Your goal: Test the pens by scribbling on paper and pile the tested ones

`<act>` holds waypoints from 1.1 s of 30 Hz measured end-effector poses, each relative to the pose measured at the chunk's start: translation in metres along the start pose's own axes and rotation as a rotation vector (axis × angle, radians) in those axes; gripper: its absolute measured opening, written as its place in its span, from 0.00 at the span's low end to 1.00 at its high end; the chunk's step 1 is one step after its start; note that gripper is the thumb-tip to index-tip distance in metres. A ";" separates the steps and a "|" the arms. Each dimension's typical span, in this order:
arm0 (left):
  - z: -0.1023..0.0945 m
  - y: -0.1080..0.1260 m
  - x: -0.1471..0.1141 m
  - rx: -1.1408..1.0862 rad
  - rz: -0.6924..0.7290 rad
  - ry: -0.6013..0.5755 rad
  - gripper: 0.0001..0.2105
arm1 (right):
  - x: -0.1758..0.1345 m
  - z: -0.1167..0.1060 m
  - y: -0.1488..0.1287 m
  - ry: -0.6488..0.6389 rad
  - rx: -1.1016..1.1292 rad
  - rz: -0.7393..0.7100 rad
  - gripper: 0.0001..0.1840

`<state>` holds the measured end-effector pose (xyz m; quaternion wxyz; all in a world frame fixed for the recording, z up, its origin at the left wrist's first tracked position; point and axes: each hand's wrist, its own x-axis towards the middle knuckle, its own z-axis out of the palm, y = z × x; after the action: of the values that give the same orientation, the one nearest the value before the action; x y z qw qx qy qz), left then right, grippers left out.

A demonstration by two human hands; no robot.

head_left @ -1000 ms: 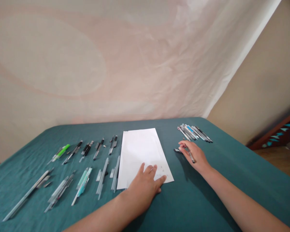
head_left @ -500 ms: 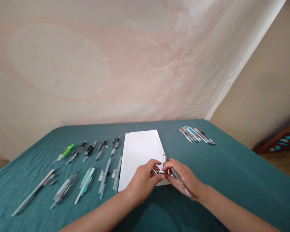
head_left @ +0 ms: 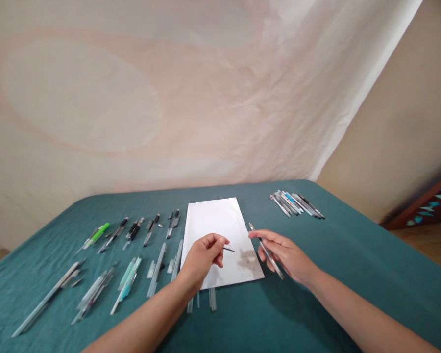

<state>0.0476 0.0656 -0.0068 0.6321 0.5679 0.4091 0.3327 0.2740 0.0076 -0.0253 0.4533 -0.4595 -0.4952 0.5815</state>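
Note:
Above the white paper (head_left: 213, 220), my left hand (head_left: 204, 257) pinches a short, thin dark rod (head_left: 230, 250) whose end sticks out to the right. It may be part of a pen refill, but most of it is hidden by the fingers. My right hand (head_left: 290, 255) is just off the paper's right edge. Its fingers close round a clear-barrelled pen (head_left: 270, 257) with a pointed metallic tip facing up and away from me. A gap separates the hands.
Sorted groups of pen parts lie left of the paper, among them a green pen (head_left: 98, 234), turquoise parts (head_left: 128, 284) and a long grey tube (head_left: 46, 299). Clear tubes (head_left: 212, 299) lie at the paper's near edge. A pile of pens (head_left: 297, 203) rests at the back right.
My hands, together over the paper before, have moved apart. The left went leftward and shows a thin dark rod; the right went slightly right, still with the pen.

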 end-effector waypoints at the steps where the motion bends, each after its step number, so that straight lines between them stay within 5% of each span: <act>1: 0.001 -0.001 0.000 0.009 0.003 -0.008 0.14 | -0.001 0.002 0.000 -0.011 -0.014 0.009 0.21; 17: 0.000 -0.001 0.002 0.145 0.066 0.035 0.14 | -0.004 0.012 -0.001 -0.079 -0.503 -0.091 0.19; 25: 0.009 0.003 -0.007 0.180 0.065 -0.040 0.12 | -0.005 0.015 -0.002 -0.051 -0.627 -0.180 0.16; 33: -0.008 0.009 -0.004 -0.222 -0.232 -0.426 0.22 | -0.004 0.015 -0.007 -0.042 -0.806 -0.308 0.14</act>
<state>0.0387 0.0668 0.0021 0.7963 0.5016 0.2902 0.1737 0.2609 0.0019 -0.0168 0.3091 -0.5085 -0.7547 0.2762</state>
